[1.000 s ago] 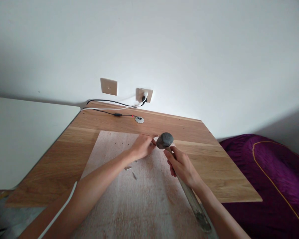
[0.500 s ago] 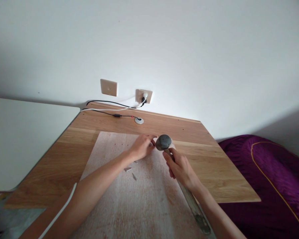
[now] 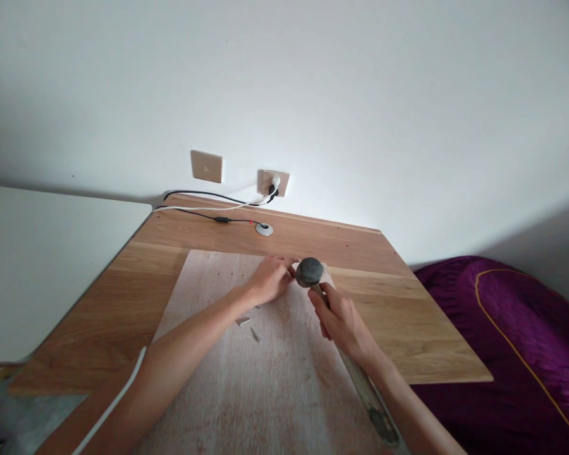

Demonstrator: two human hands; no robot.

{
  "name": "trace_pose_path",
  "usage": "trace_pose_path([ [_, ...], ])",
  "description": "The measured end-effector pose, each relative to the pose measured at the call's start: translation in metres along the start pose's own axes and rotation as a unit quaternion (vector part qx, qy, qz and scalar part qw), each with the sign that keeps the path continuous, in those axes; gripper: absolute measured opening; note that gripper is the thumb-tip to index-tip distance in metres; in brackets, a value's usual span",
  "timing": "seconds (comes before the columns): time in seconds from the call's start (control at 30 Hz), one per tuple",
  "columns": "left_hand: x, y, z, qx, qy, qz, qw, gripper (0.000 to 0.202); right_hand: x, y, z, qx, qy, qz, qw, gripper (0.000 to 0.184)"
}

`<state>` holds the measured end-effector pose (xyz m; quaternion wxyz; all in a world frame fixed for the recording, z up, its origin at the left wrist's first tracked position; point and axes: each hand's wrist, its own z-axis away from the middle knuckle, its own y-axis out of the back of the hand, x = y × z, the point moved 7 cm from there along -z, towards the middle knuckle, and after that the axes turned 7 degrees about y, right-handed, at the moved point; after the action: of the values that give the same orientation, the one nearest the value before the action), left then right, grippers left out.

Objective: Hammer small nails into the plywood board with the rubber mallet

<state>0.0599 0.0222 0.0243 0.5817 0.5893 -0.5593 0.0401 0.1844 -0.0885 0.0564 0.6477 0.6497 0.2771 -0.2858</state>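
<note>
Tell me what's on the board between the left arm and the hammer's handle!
A few small nail-like metal pieces lie there, nearer the left arm, as the head view shows.

Head-worn view down across board (image 3: pixel 275 379) toward wall (image 3: pixel 360 114)

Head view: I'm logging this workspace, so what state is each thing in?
Mallet: gripped by the handle
Right hand: closed around the mallet handle
Left hand: fingers curled; whether it holds anything is unclear
Metal fasteners: lying loose on the board
Board: lying flat on the wooden tabletop
Right wall socket: plugs inserted
Left wall plate: nothing plugged in
</note>
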Motion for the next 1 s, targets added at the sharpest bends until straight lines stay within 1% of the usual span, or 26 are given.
trace_pose_path([
  [0.17,-0.001,0.000,-0.001,-0.003,0.011,0.008,1.000,0.049,0.002,0.002,-0.001,0.028,0.011,-0.026,0.999,0.031],
  [0.3,0.000,-0.001,-0.001,-0.008,0.014,0.012,1.000,0.050,0.005,-0.003,-0.004,-0.008,-0.005,-0.030,0.999,0.032],
  [0.43,0.000,0.000,0.000,-0.006,0.010,0.003,1.000,0.052,0.000,-0.004,-0.005,0.000,0.001,-0.021,1.000,0.030],
  [0.53,-0.001,0.000,0.000,-0.001,0.003,0.018,1.000,0.053,-0.002,-0.007,-0.003,-0.017,-0.005,-0.018,1.000,0.029],
  [0.63,-0.002,0.000,0.001,0.003,0.004,0.020,1.000,0.053,0.001,-0.007,0.008,-0.012,-0.011,-0.038,0.999,0.034],
  [0.7,-0.003,0.000,0.001,0.000,0.007,0.002,1.000,0.047,0.007,-0.010,0.023,-0.005,-0.020,-0.058,0.998,0.039],
  [0.8,-0.003,-0.002,0.002,-0.010,0.012,-0.024,1.000,0.038,0.021,-0.021,0.047,-0.025,-0.039,-0.087,0.995,0.045],
  [0.9,-0.002,-0.004,0.002,-0.023,0.023,-0.028,0.999,0.044,0.031,-0.030,0.062,-0.021,-0.050,-0.105,0.993,0.048],
  [1.0,0.005,0.002,0.002,-0.035,0.029,-0.033,0.998,0.048,0.036,-0.032,0.064,0.000,-0.052,-0.112,0.992,0.050],
])
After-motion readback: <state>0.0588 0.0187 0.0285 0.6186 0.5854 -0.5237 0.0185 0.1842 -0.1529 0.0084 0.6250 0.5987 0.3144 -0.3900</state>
